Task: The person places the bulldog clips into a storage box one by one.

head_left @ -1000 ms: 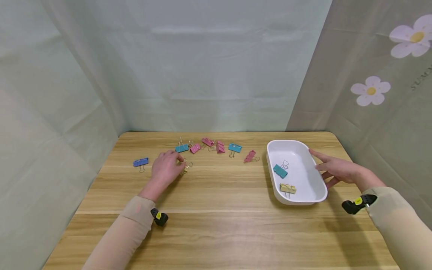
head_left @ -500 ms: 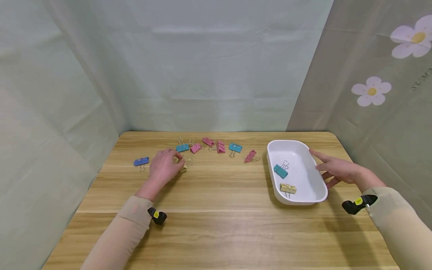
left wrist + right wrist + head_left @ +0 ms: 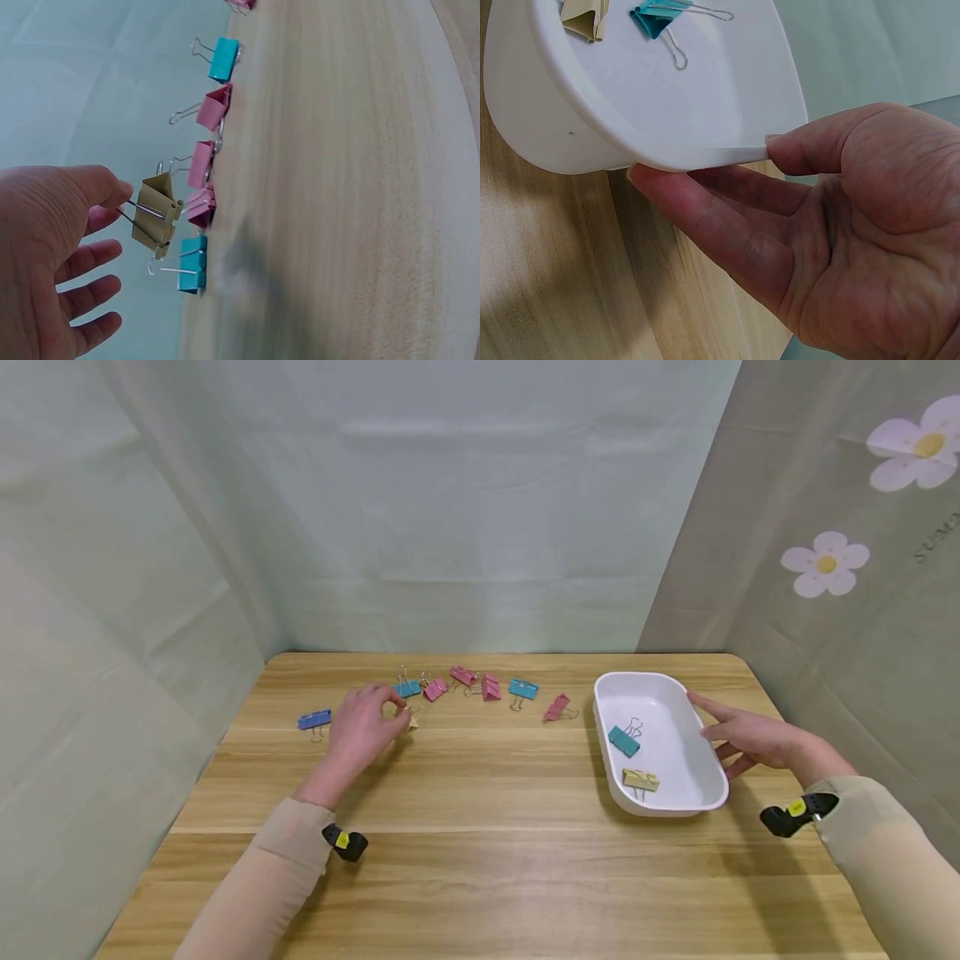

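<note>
My left hand [image 3: 362,725] pinches a yellow binder clip [image 3: 154,217] by a wire handle, between thumb and forefinger; the other fingers are spread loosely. In the left wrist view the clip appears raised off the table. My right hand [image 3: 753,739] holds the right side of a white tray [image 3: 592,124], its thumb at the rim and its fingers against the outside and underneath. Inside the tray lie a teal binder clip [image 3: 624,741] and another yellow binder clip [image 3: 640,780].
Along the back of the wooden table [image 3: 480,860] lie several pink and blue binder clips, among them a pink one [image 3: 557,707] nearest the tray and a light blue one [image 3: 522,689]. A dark blue clip [image 3: 314,719] lies left of my left hand. Curtains surround the table.
My left hand has shifted slightly left and lifted the yellow binder clip from its spot on the table. The right hand and the tray stay in place.
</note>
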Available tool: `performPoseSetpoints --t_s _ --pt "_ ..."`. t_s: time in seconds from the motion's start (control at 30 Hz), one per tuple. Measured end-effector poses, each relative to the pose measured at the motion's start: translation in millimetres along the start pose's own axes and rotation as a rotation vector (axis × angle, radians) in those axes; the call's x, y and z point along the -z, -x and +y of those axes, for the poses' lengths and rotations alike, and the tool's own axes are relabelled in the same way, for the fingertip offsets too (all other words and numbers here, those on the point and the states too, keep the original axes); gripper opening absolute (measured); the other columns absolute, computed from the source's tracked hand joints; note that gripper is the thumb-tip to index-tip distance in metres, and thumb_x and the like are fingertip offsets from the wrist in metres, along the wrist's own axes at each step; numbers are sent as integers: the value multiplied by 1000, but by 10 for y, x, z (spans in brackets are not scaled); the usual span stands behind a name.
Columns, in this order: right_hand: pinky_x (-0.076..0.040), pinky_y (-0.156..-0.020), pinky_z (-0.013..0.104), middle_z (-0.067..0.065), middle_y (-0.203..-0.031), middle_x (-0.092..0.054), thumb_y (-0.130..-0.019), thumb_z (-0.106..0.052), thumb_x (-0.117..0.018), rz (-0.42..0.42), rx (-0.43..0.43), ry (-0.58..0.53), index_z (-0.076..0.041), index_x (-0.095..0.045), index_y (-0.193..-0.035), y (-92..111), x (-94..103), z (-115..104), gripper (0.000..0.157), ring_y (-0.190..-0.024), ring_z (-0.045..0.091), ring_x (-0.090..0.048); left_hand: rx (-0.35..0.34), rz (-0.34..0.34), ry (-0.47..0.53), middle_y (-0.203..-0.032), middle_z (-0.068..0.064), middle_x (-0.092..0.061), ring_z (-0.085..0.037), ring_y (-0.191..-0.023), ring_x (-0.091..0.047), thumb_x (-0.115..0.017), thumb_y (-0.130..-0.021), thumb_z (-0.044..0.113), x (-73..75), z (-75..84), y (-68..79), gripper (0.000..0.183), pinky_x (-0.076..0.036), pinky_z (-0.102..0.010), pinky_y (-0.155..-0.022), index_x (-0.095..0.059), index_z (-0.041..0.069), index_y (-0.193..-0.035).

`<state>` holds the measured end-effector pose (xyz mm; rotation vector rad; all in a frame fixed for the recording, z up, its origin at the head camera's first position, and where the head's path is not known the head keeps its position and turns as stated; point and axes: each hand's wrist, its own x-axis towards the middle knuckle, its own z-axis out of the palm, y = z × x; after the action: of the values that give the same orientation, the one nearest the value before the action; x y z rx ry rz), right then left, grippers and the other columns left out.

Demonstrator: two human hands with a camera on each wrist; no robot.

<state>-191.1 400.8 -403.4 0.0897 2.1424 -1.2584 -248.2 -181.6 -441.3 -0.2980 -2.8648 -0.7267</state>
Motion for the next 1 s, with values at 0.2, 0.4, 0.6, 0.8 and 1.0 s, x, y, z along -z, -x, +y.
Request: performPoseSetpoints --t_s 0.2,0.4,0.6,0.8,1.0 --pt "-59 -81 52 34 -162 -2 -109 -22 -48 -3 3 -2 -30 15 -162 0 0 12 82 -118 45 -59 -22 19 9 -133 -14 -62 -38 -121 -52 -71 -95 31 40 53 10 18 -42 -57 -101 -71 14 -101" --pt "-59 -81 52 35 -162 -1 -109 -23 -48 -1 3 2 -31 15 -162 -11 -3 20 83 -118 45 -59 -57 40 1 -130 -14 -63 -39 -121 -53 -71 -94 30 90 97 22 18 -43 -56 -101 -71 13 -100" --pt "-59 -82 52 34 -162 -3 -109 -24 -49 1 0 9 -31 14 -162 -12 2 20 83 -118 45 -59 -89 63 -9 -132 -14 -62 -40 -122 -52 -70 -95 31 149 155 27 18 -44 -57 -100 -72 13 -100" --pt "-59 -82 52 35 -162 -2 -109 -24 -49 1 4 16 -31 15 -162 -4 7 14 83 -118 46 -59 -116 91 0 -135 -12 -62 -39 -126 -51 -70 -95 31 201 221 15 17 -43 -58 -102 -72 14 -98" --pt "-59 -82 52 34 -162 -1 -109 -23 -49 3 3 12 -31 14 -162 5 4 5 83 -118 45 -59 -131 103 7 -132 -11 -64 -38 -125 -52 -71 -94 31 234 288 12 18 -43 -57 -102 -73 14 -98"
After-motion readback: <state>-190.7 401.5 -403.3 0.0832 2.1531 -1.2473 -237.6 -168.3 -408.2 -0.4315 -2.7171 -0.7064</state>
